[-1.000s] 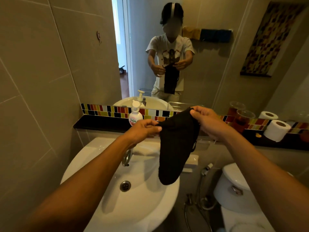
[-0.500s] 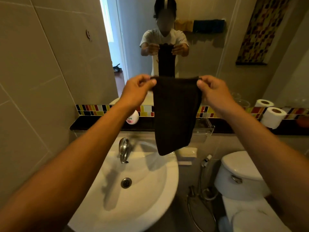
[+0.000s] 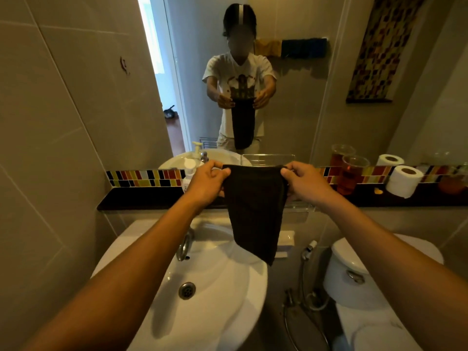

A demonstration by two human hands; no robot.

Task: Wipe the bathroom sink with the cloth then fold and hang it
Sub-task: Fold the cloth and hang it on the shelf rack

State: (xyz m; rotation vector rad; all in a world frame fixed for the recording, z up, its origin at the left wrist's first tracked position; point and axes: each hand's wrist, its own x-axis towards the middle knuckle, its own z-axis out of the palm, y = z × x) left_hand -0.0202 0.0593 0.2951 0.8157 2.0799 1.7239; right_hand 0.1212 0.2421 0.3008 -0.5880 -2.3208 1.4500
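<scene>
Holding the cloth up over the sink

The left hand (image 3: 206, 179) and right hand (image 3: 305, 179) each pinch a top corner of the dark cloth (image 3: 254, 211) — it hangs over the back edge of the sink (image 3: 217, 287). Wiping looks done; it looks folded once — hanging is left.

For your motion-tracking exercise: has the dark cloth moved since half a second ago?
Yes. Judged against the tile strip, the cloth has dropped: its top edge, earlier well above the strip, is now level with it. Left hand and right hand pinch its corners.
</scene>
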